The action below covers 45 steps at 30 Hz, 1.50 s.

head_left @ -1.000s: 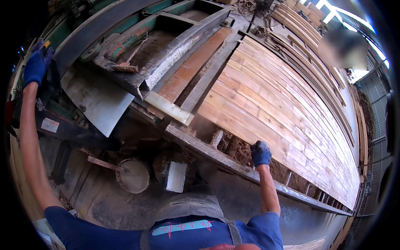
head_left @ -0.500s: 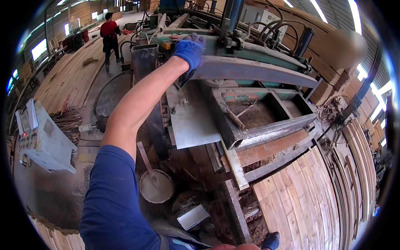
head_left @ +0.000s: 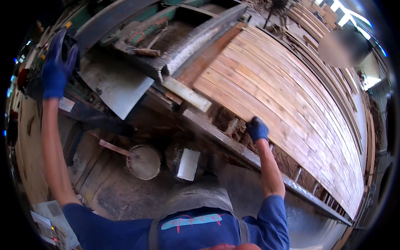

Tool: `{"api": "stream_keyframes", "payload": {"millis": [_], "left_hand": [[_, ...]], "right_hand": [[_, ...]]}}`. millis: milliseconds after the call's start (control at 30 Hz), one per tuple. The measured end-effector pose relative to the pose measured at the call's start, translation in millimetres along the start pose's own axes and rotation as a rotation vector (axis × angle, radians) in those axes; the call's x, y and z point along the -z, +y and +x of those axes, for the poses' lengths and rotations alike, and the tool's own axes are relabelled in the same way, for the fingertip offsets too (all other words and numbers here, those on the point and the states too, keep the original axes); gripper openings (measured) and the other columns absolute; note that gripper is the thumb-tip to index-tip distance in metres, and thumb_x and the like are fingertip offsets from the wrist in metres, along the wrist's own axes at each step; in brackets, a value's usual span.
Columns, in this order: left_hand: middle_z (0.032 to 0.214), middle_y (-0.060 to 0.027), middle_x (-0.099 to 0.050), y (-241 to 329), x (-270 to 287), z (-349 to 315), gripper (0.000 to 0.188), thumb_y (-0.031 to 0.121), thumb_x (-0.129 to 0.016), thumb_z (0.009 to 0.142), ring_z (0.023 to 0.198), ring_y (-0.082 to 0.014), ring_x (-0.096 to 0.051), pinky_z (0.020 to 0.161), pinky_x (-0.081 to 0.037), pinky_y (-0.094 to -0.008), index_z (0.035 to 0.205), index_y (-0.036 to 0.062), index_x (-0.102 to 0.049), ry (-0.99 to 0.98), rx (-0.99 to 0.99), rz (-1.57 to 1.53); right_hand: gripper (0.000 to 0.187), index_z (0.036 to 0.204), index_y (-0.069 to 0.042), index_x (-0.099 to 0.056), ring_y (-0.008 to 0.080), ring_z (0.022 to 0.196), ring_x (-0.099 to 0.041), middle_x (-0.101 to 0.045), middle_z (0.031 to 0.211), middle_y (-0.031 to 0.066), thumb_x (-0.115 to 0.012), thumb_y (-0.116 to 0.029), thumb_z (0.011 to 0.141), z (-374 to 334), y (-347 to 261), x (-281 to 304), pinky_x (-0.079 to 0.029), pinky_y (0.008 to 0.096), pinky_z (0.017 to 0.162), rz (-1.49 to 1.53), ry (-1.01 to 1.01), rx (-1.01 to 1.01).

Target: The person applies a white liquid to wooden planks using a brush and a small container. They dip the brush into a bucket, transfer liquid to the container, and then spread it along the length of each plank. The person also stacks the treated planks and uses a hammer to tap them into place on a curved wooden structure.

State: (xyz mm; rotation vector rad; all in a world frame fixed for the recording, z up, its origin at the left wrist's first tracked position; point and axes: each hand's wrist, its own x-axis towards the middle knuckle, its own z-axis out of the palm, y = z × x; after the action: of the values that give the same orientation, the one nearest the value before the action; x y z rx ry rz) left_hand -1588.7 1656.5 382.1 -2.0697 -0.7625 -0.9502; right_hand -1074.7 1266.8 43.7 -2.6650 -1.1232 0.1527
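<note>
My left hand point(head_left: 58, 66), in a blue glove, reaches to the machine frame point(head_left: 106, 23) at the upper left. Its fingers are stretched up and apart, somewhat blurred, beside a small yellow-orange part point(head_left: 68, 25). Below that hand a grey metal sheet point(head_left: 114, 81) slopes down from the machine. My right hand point(head_left: 257, 129), in a dark blue glove, is closed at the near edge of a wide panel of joined wooden boards point(head_left: 271, 83). The fingertips are hidden at that edge. The panel lies on a metal-railed bed, its far left end close to the machine.
A round bucket point(head_left: 143, 164) of pale paste with a stick in it stands on the floor before me. Beside it is a white-topped block or container point(head_left: 188, 164). A metal rail point(head_left: 233, 143) runs along the panel. A control box point(head_left: 54, 225) stands lower left.
My view has swung right and down, bringing my right arm and the whole panel into sight. My left hand stays at the machine, its fingers now stretched apart.
</note>
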Motion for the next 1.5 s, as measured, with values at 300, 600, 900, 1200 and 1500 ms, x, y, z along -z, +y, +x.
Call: {"api": "stream_keyframes", "payload": {"millis": [300,600,900,1200,1500], "left_hand": [[0.122,-0.0189,-0.061,234.4,77.0,-259.8,0.044,0.018,-0.065,0.087,0.114,-0.0298,-0.059,0.098,-0.045,-0.0368,0.126,-0.0002,-0.056,-0.774,0.589,-0.889],[0.128,-0.0172,-0.056,364.7,111.4,-529.4,0.036,0.025,-0.04,0.099,0.119,-0.0334,-0.052,0.102,-0.039,-0.0411,0.126,0.0062,-0.055,-1.112,-0.476,-0.728],[0.124,-0.0082,-0.053,466.2,194.9,-571.0,0.034,0.03,-0.036,0.099,0.109,-0.0261,-0.054,0.088,-0.043,-0.0453,0.121,0.012,-0.054,-1.973,0.724,-0.843],[0.099,-0.0086,-0.064,534.6,129.9,-494.2,0.022,0.031,-0.052,0.094,0.089,-0.0229,-0.061,0.07,-0.05,-0.039,0.104,0.0141,-0.063,-1.649,1.921,-1.948],[0.097,-0.0109,-0.068,559.1,64.7,-514.8,0.03,0.034,-0.05,0.095,0.08,-0.0247,-0.063,0.068,-0.052,-0.0394,0.112,0.0109,-0.058,-1.64,1.753,-2.032]], "right_hand": [[0.025,0.092,-0.012,-0.064,0.0399,0.089,-0.065,-0.067,0.092,0.0201,-0.063,-0.033,0.08,28.1,-64.3,-1.6,-0.051,0.0476,0.077,0.085,-0.032,0.045],[0.021,0.088,-0.008,-0.066,0.0403,0.083,-0.062,-0.064,0.085,0.021,-0.065,-0.028,0.079,-50.0,-46.0,46.3,-0.051,0.0455,0.075,0.369,0.187,0.523],[0.021,0.09,-0.013,-0.063,0.0354,0.089,-0.065,-0.067,0.089,0.0166,-0.067,-0.031,0.08,-214.3,355.2,153.7,-0.05,0.0471,0.077,-0.075,0.076,-0.474],[0.034,0.098,-0.011,-0.062,0.0322,0.09,-0.067,-0.068,0.094,0.0154,-0.059,-0.044,0.087,-218.6,406.4,162.0,-0.053,0.0441,0.078,-0.114,-0.046,-0.436],[0.017,0.081,-0.012,-0.061,0.0358,0.079,-0.064,-0.065,0.08,0.0145,-0.065,-0.028,0.081,-191.8,368.4,122.5,-0.051,0.0456,0.067,0.114,0.285,-0.14]]}}
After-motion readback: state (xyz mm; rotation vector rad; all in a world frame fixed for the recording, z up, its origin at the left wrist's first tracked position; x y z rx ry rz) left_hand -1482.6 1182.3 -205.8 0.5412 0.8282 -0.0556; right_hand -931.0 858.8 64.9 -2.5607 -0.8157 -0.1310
